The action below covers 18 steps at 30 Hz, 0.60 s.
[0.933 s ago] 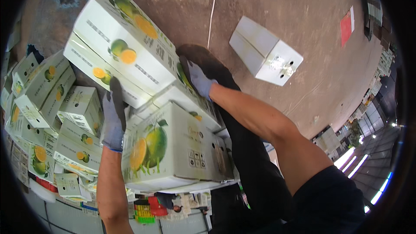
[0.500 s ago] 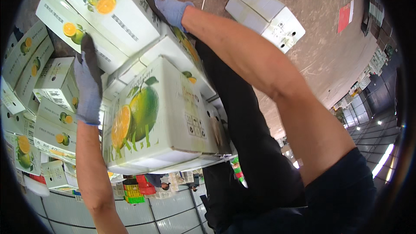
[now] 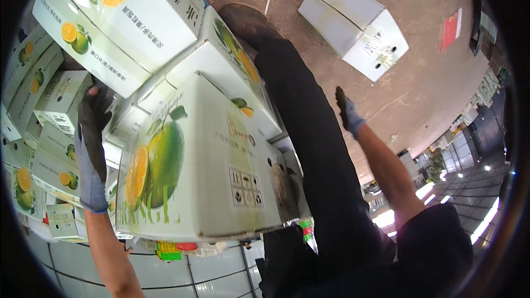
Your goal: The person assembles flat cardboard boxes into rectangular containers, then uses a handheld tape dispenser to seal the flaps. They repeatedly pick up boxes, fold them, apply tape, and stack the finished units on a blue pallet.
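My left hand (image 3: 94, 143), in a grey glove with a dark palm, hovers at the left beside the stacked cartons. It is open and holds nothing, its fingers loosely bent. The upper white carton (image 3: 130, 27) printed with oranges lies just beyond its fingertips. Nearer to me stands another white carton (image 3: 210, 154) with a large green-and-orange fruit picture. A third white carton (image 3: 204, 49) sits partly hidden between these two. Off to the right, my gloved right hand (image 3: 349, 113) hangs over the brown floor, open with fingers stretched out, touching nothing.
A lone white carton (image 3: 353, 27) with round holes lies on the floor at the far right, near a red-and-white sheet (image 3: 451, 29). More fruit cartons (image 3: 55, 157) are piled at the left. My dark-trousered leg (image 3: 309, 116) stands against the stack's right side.
Both hands have come off the upper carton. My right hand has swung back to the right and my left has drawn nearer to me. The stack appears slightly shifted left in view.
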### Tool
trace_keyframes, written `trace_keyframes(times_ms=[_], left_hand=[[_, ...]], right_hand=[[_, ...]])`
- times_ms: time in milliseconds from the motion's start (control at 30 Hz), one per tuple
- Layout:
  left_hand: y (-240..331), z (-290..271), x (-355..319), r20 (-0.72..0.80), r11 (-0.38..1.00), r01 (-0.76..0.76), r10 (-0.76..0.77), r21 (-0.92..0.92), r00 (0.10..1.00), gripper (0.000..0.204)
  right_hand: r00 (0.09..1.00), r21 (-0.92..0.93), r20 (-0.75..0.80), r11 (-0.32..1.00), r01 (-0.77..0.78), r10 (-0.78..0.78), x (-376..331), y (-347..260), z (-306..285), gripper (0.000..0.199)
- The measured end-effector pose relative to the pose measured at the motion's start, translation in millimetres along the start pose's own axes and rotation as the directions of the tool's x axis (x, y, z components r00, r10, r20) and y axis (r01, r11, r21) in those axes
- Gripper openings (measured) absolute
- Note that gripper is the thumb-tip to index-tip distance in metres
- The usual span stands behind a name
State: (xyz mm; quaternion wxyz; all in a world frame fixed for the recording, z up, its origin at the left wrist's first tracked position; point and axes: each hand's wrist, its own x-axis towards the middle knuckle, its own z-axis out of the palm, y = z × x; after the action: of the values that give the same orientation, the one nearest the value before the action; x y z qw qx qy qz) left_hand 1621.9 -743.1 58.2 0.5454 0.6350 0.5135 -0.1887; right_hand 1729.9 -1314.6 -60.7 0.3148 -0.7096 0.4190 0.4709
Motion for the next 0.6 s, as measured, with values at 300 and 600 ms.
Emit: trace_keyframes(times_ms=[300, 600], left_hand=[[-2, -24, -39, -0.064, 0.995, -0.081, 0.085, 0.058, 0.994, 0.056], [-55, -110, -241, -0.765, 0.986, 0.050, -0.154, -0.158, 0.625, 0.046]], right_hand=[[0.820, -0.037, 0.299, 0.853, 0.521, -0.488, 107, -43, 253, 0.039], [0.938, -0.412, 0.155, 0.843, 0.347, -0.310, -32, -100, -65, 0.024]])
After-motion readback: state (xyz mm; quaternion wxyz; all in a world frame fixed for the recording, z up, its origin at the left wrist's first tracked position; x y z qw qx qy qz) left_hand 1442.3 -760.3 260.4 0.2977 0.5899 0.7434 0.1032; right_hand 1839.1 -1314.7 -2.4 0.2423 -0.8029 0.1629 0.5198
